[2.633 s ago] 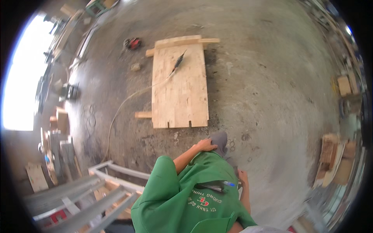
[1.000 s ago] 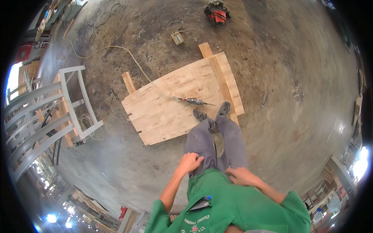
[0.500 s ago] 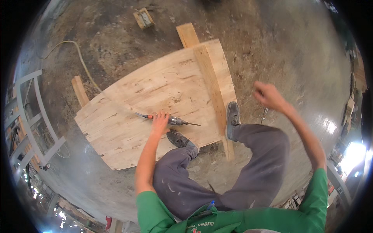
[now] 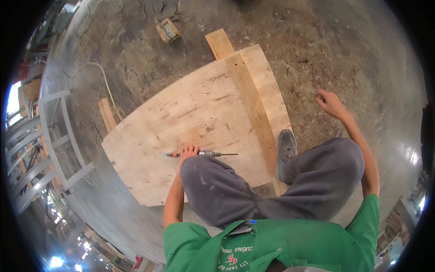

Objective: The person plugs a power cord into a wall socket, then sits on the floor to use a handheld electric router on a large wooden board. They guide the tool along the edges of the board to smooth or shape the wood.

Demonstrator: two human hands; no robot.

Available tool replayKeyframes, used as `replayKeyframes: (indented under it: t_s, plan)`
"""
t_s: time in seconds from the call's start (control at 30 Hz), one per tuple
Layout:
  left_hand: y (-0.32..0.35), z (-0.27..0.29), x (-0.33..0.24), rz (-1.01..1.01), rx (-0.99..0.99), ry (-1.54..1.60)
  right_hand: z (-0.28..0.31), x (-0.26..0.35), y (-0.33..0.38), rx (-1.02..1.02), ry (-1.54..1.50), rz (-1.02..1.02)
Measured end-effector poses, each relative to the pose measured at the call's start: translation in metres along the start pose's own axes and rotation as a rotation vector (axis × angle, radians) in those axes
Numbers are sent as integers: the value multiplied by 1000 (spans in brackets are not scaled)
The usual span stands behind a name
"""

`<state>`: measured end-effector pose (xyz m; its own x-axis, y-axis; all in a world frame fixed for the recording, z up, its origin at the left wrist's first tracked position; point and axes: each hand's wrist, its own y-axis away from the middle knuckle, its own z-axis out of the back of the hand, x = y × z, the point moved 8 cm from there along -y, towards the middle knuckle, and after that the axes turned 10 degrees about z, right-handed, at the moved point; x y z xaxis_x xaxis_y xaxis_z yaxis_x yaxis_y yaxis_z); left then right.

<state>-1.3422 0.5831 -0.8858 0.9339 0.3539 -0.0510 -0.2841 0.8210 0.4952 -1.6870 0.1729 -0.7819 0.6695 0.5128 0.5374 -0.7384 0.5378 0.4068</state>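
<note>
A pale, curved wooden panel [image 4: 181, 109] lies on the floor before me. My left hand [image 4: 188, 152] is closed around a drill [image 4: 207, 153], which lies along the panel with its long bit pointing right. My left knee partly hides the hand's wrist. Across the panel's right part runs a wooden batten [image 4: 251, 102], with small dark marks like holes near its ends. My right hand [image 4: 332, 105] hangs in the air over the floor, right of the panel. Its fingers are curled, and whatever may be inside them does not show.
My right shoe [image 4: 286, 147] rests at the panel's right edge. Wood pieces [image 4: 107, 114] stick out from under the panel. A pale hose [image 4: 105, 75] crosses the floor toward the panel's left side. A small wooden box [image 4: 168, 31] sits beyond, and a grey metal frame [image 4: 63, 136] stands left.
My view has shifted, and my knees now cover more of the near side, hiding my left shoe. The drill lies more level. My right hand has moved slightly right and is less blurred.
</note>
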Motion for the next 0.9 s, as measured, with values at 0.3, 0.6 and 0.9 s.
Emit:
replayKeyframes:
  t_s: [0.3, 0.6, 0.9]
  plan:
    - [46, 14, 112, 406, 14, 75, -20, -55, 121, -44, 63, -323]
    - [55, 15, 204, 799, 304, -95, 51, -36, 109, -37, 138, -467]
    - [-218, 123, 160, 381, -490, 649, 106, 54, -222, 67, 557, 21]
